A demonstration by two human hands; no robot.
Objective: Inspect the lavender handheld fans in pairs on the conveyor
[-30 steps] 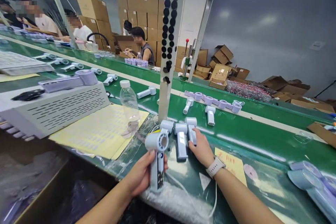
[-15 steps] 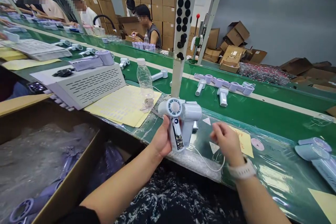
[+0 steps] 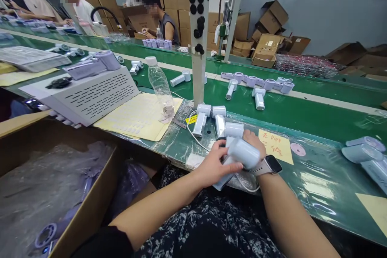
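My left hand (image 3: 214, 164) is wrapped round a pale blue handheld fan (image 3: 246, 154), whose round head points up and to the right and whose handle tilts down toward my lap. Right behind it, my right hand (image 3: 254, 142), with a watch on the wrist, is close to the head of another light blue fan (image 3: 234, 129). Its fingers are mostly hidden by the held fan, so their grip does not show. Two more white-blue fans, a left one (image 3: 200, 123) and a right one (image 3: 219, 121), rest on the bench beside the post.
A metal post (image 3: 198, 68) rises behind the fans. Left stand a clear bottle (image 3: 161, 84), yellow label sheets (image 3: 130, 121) and a slotted white box (image 3: 96, 96). A yellow note (image 3: 276, 147) lies to the right. Several fans sit on the green belt (image 3: 290, 117); an open carton (image 3: 87, 205) stands lower left.
My left hand has moved right and down with the fan, turning its open handle side out of view. My right hand has come in behind it. The view has shifted, uncovering fans by the post.
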